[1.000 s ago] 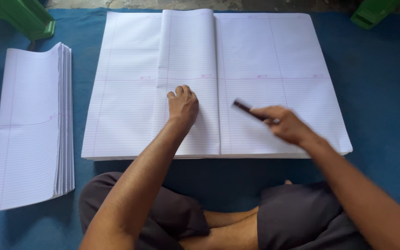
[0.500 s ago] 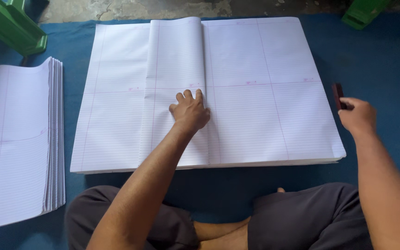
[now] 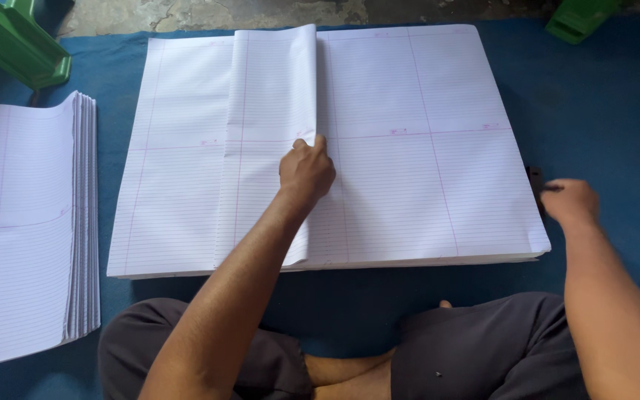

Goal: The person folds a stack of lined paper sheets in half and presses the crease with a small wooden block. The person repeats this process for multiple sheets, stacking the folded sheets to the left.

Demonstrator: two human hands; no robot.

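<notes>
A large stack of ruled white sheets (image 3: pixel 424 185) lies flat on a blue mat (image 3: pixel 609 111) in front of my crossed legs. Its top sheet (image 3: pixel 272 126) is folded over to the left, with the fold edge running down the middle. My left hand (image 3: pixel 307 172) pinches that folded edge halfway down. My right hand (image 3: pixel 570 204) rests on the mat just off the stack's right edge, fingers curled around a small dark tool (image 3: pixel 535 181) that touches the mat.
A second pile of folded ruled sheets (image 3: pixel 35 222) sits on the mat at the left. Green plastic furniture legs stand at the far left (image 3: pixel 16 44) and far right (image 3: pixel 579 18). Bare concrete floor (image 3: pixel 261 11) lies beyond the mat.
My right hand carried the dark tool off the paper to the mat at the right. My left hand shifted from pressing the sheet flat to gripping its folded edge.
</notes>
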